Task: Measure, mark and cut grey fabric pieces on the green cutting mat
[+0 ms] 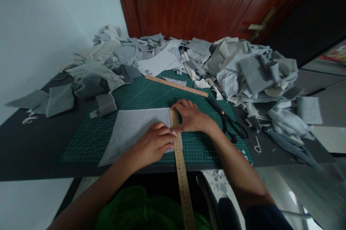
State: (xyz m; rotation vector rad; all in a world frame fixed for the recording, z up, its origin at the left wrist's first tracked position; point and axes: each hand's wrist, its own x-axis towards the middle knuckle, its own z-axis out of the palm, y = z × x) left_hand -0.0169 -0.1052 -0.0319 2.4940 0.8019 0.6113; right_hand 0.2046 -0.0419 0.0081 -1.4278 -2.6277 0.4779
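Grey cloth [137, 125] lay on the mat [129, 97], partly under a ruler [180, 168].
Pale-edged, one corner pointed to eight o'clock; the right hand [193, 117] held thumb and fingers apart; the left hand's [155, 141] grip I couldn't tell.

Beyond my dark bench [27, 154] I see, on the far side, a reddish-brown wooden door [189, 3] with a brass-coloured lever handle [256, 27]; a pale wall [54, 14] rises left, and glossy floor [283, 186] shows near right.

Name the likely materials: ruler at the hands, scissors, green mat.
Ruler: probably matte wood, being tan with dark graduations. Scissors: likely metal, black-finished, with a brass-coloured pivot. Green mat: perhaps matte plastic, given its flat, grid-printed surface.
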